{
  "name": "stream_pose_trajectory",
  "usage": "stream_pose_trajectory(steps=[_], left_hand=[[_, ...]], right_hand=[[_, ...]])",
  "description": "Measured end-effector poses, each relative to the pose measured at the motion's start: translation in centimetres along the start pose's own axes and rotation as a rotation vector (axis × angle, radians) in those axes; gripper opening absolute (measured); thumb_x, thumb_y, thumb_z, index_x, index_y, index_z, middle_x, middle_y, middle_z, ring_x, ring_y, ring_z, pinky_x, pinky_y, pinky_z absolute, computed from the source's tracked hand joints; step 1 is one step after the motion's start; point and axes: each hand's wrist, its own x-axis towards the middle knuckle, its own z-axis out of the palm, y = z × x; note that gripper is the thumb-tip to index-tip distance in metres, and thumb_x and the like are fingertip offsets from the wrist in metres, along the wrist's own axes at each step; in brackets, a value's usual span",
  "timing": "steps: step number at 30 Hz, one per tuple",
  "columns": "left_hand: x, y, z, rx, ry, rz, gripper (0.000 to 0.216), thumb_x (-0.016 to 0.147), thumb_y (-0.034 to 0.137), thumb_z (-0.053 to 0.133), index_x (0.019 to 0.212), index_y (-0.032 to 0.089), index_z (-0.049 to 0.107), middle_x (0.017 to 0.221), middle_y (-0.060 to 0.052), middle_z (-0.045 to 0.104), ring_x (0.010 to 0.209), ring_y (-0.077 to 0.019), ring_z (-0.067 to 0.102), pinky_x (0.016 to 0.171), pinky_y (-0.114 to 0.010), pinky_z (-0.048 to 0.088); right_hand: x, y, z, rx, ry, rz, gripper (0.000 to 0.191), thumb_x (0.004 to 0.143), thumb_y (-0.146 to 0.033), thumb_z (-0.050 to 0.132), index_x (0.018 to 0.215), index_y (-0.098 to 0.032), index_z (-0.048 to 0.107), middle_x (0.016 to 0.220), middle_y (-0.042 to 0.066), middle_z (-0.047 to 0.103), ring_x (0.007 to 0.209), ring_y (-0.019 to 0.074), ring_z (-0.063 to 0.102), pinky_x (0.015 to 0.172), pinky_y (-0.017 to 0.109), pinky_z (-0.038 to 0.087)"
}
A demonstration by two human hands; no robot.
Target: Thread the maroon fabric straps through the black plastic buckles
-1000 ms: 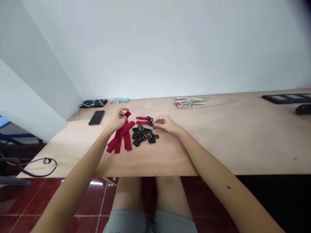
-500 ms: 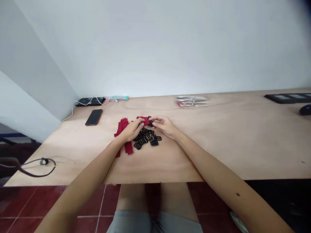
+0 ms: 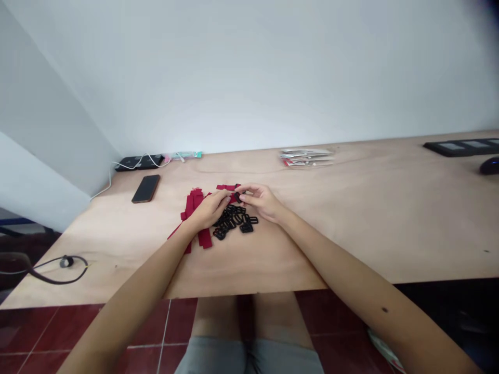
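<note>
My left hand [image 3: 210, 210] rests over a bundle of red fabric straps [image 3: 194, 205] and pinches a short red strap [image 3: 227, 187] near its end. My right hand [image 3: 262, 202] is beside it, its fingertips closed on a small black plastic ring [image 3: 237, 197] at that strap. Just below both hands lies a heap of black plastic rings and sliders [image 3: 234, 223], partly hidden by my left hand. The lower part of the red bundle spreads out on the wood below my left wrist.
The plywood table [image 3: 351, 234] holds a black phone [image 3: 146, 188], a black charger with white cable [image 3: 136, 163], and flat packets [image 3: 306, 158]. A dark panel [image 3: 462, 148] and a mouse [image 3: 490, 166] sit far right. A black cable [image 3: 66, 262] lies at the left edge.
My left hand has moved from the loose straps over to the short red strap, next to my right hand. The short strap has come up off the table edge of the heap; the view has tilted slightly.
</note>
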Motion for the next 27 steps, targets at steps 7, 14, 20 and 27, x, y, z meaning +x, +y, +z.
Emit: stream_pose_trajectory(steps=[7,14,20,27], left_hand=[[0.0,0.9,0.1,-0.082,0.052,-0.042,0.031,0.111,0.035,0.041,0.120,0.022,0.068,0.112,-0.008,0.076,0.103,-0.0242,0.070,0.098,-0.038,0.054],[-0.1,1.8,0.3,-0.191,0.235,-0.056,0.022,0.102,0.026,0.059,0.118,0.018,0.070,0.108,-0.008,0.079,0.097,-0.0219,0.074,0.092,-0.036,0.059],[-0.4,2.0,0.6,-0.230,0.284,0.053,0.032,0.090,0.026,0.078,0.121,0.021,0.075,0.121,-0.009,0.079,0.112,-0.0244,0.075,0.100,-0.039,0.060],[-0.4,1.3,0.8,-0.218,0.277,0.005,0.033,0.093,0.031,0.076,0.124,0.020,0.076,0.121,-0.011,0.080,0.108,-0.0249,0.076,0.096,-0.041,0.062]], right_hand=[[-0.2,0.1,0.4,-0.144,-0.061,-0.010,0.039,0.084,-0.047,0.087,0.113,-0.022,0.077,0.093,0.002,0.073,0.079,0.0154,0.064,0.075,0.029,0.056],[0.1,0.8,0.3,-0.308,-0.010,-0.033,0.043,0.084,-0.060,0.082,0.083,-0.019,0.068,0.073,0.000,0.063,0.063,0.0140,0.056,0.059,0.027,0.046],[-0.1,0.4,0.4,-0.276,0.004,-0.034,0.041,0.086,-0.059,0.081,0.081,-0.020,0.070,0.069,-0.001,0.062,0.061,0.0139,0.053,0.059,0.028,0.042],[-0.1,0.5,0.3,-0.123,0.005,-0.051,0.034,0.088,-0.048,0.082,0.076,-0.020,0.068,0.068,-0.002,0.060,0.066,0.0139,0.054,0.067,0.029,0.046]])
